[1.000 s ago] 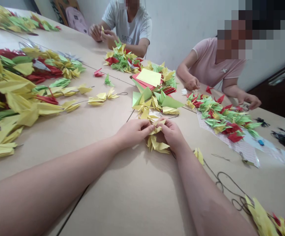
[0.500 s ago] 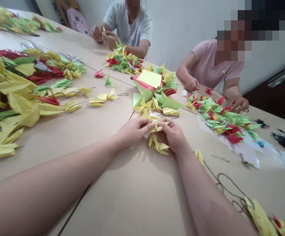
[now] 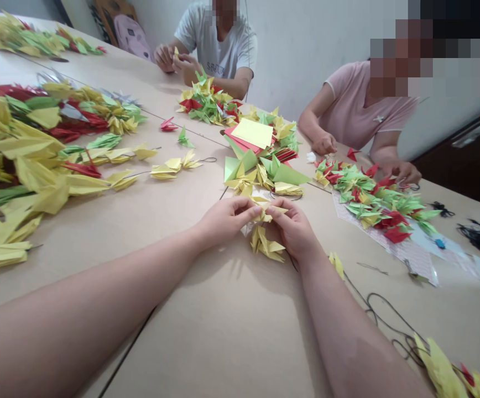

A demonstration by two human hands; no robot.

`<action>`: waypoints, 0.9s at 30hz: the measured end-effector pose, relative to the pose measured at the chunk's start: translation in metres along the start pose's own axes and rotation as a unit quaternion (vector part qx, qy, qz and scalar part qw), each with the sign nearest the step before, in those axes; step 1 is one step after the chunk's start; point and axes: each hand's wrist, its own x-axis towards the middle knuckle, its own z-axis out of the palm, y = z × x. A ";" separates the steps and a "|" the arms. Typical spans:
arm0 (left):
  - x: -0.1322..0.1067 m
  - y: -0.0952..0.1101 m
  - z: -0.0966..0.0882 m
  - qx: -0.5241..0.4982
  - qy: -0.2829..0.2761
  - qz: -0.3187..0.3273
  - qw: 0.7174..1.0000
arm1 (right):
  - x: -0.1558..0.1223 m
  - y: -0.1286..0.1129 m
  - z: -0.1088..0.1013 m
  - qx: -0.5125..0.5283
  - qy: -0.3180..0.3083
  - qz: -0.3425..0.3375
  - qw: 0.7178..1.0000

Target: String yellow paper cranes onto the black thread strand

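Light wood table (image 3: 207, 326) w/ many paper cranes (image 3: 36, 138), white wall (image 3: 306, 50) at far side. L hand (image 3: 229, 222) and R hand (image 3: 292, 231) are close together, both clamped on yellow paper cranes (image 3: 266, 245).

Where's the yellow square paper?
In the head view, the yellow square paper lies on red sheets near the middle of the table, just past the green paper cranes beyond the left hand and right hand.
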 end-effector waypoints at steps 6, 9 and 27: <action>0.000 0.001 0.000 0.007 0.019 -0.007 1.000 | 0.000 0.000 0.001 -0.012 0.017 -0.019 1.000; 0.000 0.001 0.001 0.010 0.026 -0.002 1.000 | 0.000 -0.001 0.003 -0.027 0.029 -0.028 0.999; 0.000 0.000 -0.001 -0.033 0.013 -0.017 0.999 | -0.001 -0.004 0.002 0.015 -0.006 0.008 1.000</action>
